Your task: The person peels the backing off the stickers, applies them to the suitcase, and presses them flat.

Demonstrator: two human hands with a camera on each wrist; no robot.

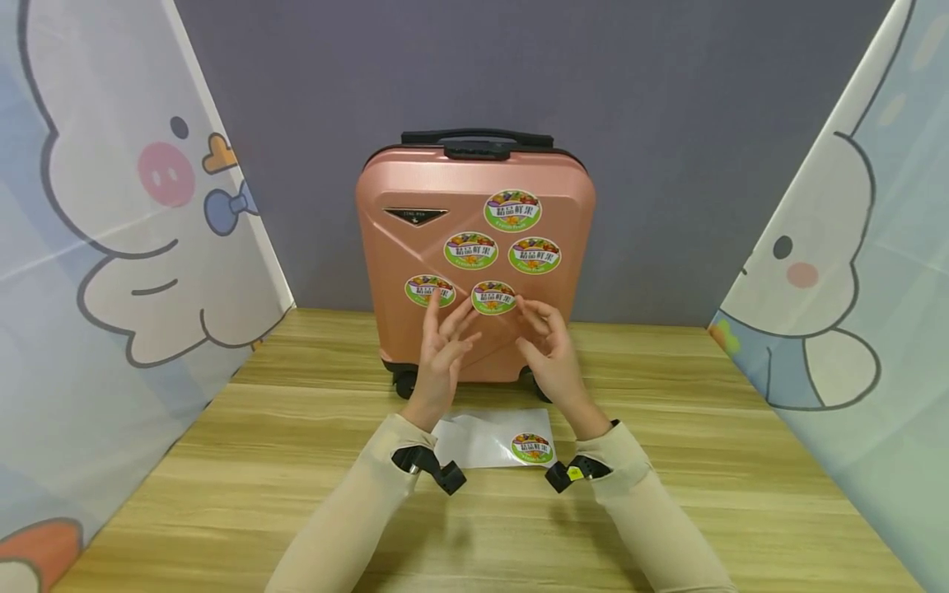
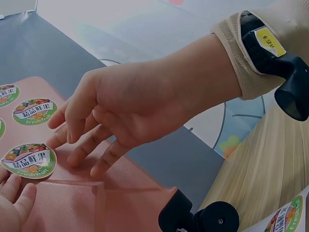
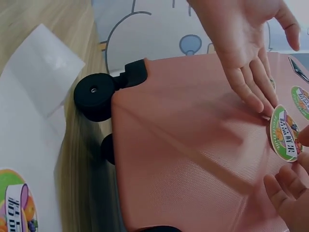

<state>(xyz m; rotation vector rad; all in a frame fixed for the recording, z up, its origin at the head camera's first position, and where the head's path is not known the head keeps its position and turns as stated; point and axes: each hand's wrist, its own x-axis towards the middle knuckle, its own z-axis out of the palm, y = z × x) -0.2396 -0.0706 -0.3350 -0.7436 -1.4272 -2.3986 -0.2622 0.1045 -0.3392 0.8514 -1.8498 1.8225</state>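
A pink hard-shell suitcase (image 1: 415, 177) stands upright, with several oval fruit stickers on its front. My left hand (image 1: 442, 354) reaches to the lower middle sticker (image 1: 493, 298), fingers extended near its left edge. From the other side my right hand (image 1: 552, 354) has its fingertips at the same sticker's right edge, loosely bent, with the thumb apart. In the right wrist view a narrow shadow runs along this sticker (image 3: 285, 133); whether it lies fully flat I cannot tell. Partly behind my left fingers is the lower left sticker (image 1: 426, 288).
On the wooden table (image 1: 245, 461), before the suitcase, lies a white backing sheet (image 1: 470, 445) bearing one sticker (image 1: 532, 449). Black wheels (image 1: 405, 384) support the suitcase. A grey panel (image 1: 652, 165) stands behind, and cartoon-printed sheets (image 1: 89, 272) flank both sides.
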